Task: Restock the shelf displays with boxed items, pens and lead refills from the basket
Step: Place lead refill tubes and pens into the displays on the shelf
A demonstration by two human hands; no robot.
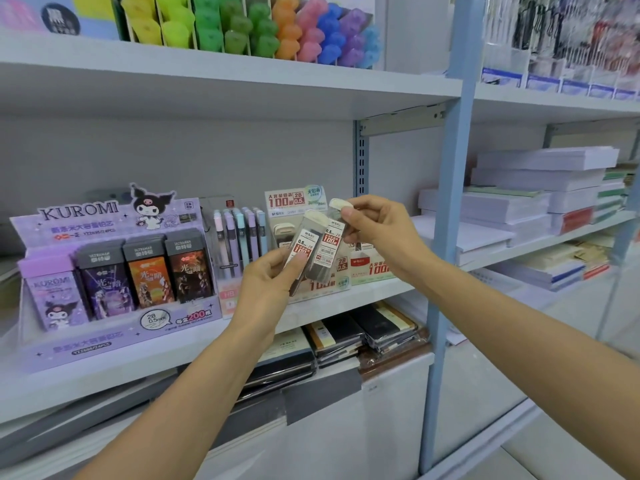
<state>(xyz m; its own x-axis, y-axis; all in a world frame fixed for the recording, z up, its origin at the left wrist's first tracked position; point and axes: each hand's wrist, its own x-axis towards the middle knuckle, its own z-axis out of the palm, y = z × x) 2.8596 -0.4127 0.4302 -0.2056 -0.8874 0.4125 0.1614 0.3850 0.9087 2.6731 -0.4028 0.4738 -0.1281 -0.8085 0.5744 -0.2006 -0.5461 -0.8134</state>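
two lead refill cases (325, 251) held near upright, caps up, leaning right.

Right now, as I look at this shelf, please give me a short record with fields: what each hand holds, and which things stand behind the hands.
left hand: grips first cream-capped clear lead refill case, tilted
right hand: pinches second cream-capped clear lead refill case near its cap
cases: side by side; whether they touch, cannot tell
behind hands: white and red cardboard refill display
further left: pastel pens, upright; purple Kuromi display box
surface: white shelf board
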